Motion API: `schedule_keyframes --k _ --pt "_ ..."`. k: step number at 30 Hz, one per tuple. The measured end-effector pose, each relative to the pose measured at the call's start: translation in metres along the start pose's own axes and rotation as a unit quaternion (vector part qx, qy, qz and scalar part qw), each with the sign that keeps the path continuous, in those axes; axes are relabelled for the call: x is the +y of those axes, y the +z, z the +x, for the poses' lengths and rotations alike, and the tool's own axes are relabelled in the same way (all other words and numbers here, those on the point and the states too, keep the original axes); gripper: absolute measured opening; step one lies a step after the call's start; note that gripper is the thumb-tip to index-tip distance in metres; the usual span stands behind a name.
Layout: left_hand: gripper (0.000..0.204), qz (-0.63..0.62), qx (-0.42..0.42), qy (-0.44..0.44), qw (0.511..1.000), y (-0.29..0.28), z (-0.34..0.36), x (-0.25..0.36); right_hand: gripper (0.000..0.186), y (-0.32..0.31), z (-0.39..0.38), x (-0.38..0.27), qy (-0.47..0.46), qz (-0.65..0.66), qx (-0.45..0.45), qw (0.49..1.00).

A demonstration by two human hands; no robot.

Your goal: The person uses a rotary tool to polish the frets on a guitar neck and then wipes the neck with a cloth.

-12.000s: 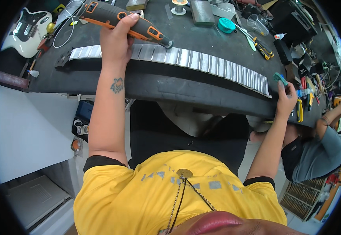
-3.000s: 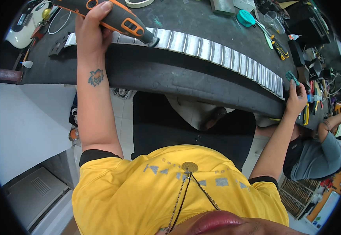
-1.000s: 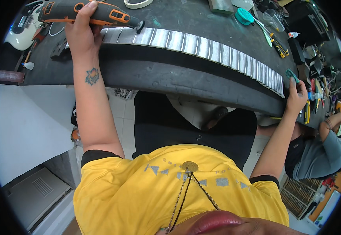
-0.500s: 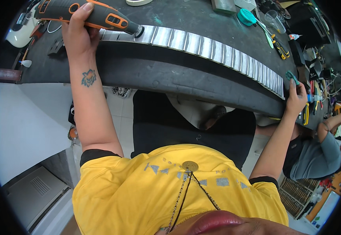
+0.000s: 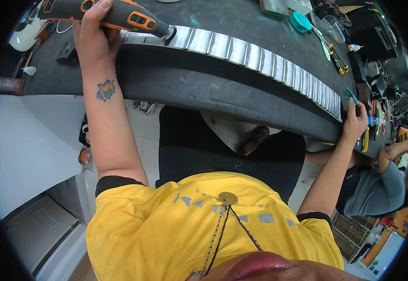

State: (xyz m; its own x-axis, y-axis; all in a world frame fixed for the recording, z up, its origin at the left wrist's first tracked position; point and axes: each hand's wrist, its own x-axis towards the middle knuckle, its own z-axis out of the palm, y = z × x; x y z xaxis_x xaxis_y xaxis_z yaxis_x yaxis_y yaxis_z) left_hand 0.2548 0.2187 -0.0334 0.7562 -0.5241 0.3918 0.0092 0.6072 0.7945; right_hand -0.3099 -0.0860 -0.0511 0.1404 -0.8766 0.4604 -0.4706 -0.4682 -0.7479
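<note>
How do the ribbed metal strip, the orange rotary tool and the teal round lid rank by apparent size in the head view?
1. ribbed metal strip, spanning the bench
2. orange rotary tool
3. teal round lid, though it lies farther from the camera

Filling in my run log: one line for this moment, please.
left hand: grips rotary tool | tip on metal strip | right hand: strip's far end

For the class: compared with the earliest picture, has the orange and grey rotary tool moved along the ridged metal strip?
Yes. The left hand has taken the rotary tool leftward along the metal strip, so its tip now works near the strip's left end.
</note>
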Motion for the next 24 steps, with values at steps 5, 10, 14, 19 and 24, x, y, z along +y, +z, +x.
schedule_keyframes --k 5,10,14,19,24 --pt "0.02 0.004 -0.01 0.001 1.0 0.009 -0.005 0.002 0.021 0.0 0.002 0.004 0.001 -0.007 -0.003 1.0" --pt "0.026 -0.019 -0.019 -0.02 0.999 -0.01 0.0 0.0 0.02 0.001 0.002 0.006 0.004 0.007 -0.001 1.0" --pt "0.022 0.015 0.093 0.015 0.995 0.029 -0.01 0.007 0.02 -0.001 0.002 0.005 -0.003 0.006 0.001 1.0" --pt "0.019 0.02 -0.03 -0.035 0.999 0.009 -0.001 0.001 0.019 0.0 0.0 0.002 -0.001 0.018 -0.005 1.0" --pt "0.016 0.077 0.033 -0.009 0.996 0.027 0.005 -0.002 0.02 0.005 -0.002 0.0 -0.029 0.01 0.008 1.0"
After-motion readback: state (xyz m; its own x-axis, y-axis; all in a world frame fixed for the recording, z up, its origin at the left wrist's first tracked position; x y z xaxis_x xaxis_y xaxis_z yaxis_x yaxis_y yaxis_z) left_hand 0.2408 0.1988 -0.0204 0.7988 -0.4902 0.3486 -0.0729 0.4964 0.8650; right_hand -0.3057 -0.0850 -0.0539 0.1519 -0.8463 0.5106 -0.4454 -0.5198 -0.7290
